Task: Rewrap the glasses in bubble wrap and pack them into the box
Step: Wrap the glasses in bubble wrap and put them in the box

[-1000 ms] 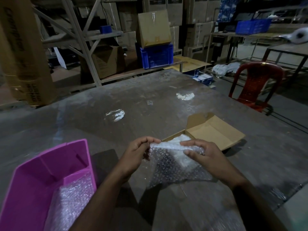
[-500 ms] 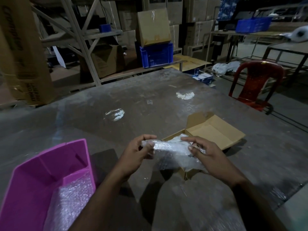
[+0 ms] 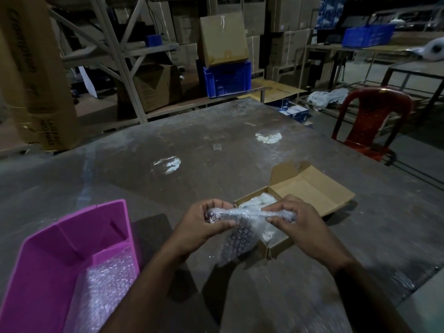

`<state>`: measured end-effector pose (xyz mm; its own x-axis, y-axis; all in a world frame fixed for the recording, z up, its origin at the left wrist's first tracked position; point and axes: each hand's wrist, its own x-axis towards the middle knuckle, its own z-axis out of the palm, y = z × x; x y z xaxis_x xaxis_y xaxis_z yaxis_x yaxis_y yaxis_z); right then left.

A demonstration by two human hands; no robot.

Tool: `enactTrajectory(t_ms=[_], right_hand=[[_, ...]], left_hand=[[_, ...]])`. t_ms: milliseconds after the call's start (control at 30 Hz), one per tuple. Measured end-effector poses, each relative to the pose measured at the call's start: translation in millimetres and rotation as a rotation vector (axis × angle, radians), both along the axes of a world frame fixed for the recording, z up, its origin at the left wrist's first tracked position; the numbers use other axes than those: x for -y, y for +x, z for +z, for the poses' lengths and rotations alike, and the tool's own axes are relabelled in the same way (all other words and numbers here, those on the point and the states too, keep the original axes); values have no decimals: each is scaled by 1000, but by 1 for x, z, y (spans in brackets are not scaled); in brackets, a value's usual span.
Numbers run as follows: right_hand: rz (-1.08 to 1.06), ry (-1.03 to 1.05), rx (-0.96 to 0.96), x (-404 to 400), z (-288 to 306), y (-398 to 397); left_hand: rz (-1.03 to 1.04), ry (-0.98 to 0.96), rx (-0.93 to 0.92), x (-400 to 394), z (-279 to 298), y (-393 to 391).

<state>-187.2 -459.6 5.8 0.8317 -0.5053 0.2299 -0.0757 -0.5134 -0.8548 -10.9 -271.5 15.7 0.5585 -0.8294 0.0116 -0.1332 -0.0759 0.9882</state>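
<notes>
Colour rundown: the bench (image 3: 216, 145) is a dull grey, all scuffed and streaky, with a couple of whitish glare spots. Near left there's a bright magenta-pink bin (image 3: 55, 255) with clear, dotted bubble wrap lying in it, picking up a pinkish tint. The bubble wrap (image 3: 242, 227) between the hands is see-through with that regular bubble-dot pattern, whiter where it bunches up. The little box (image 3: 310, 188) is plain tan cardboard. Far right, a red plastic chair (image 3: 370, 118). Far back, a solid blue crate (image 3: 228, 78) with a brown carton (image 3: 223, 37) on top.
</notes>
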Motion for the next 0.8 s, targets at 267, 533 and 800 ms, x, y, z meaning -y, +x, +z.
enactTrajectory(t_ms=[267, 533, 800], right_hand=[[51, -28, 5, 4, -5, -2], [104, 93, -5, -3, 1, -2], [55, 83, -26, -3, 5, -2]], left_hand=[[83, -47, 4, 2, -6, 10], [101, -16, 14, 2, -5, 4], [-9, -40, -51, -1, 6, 0]])
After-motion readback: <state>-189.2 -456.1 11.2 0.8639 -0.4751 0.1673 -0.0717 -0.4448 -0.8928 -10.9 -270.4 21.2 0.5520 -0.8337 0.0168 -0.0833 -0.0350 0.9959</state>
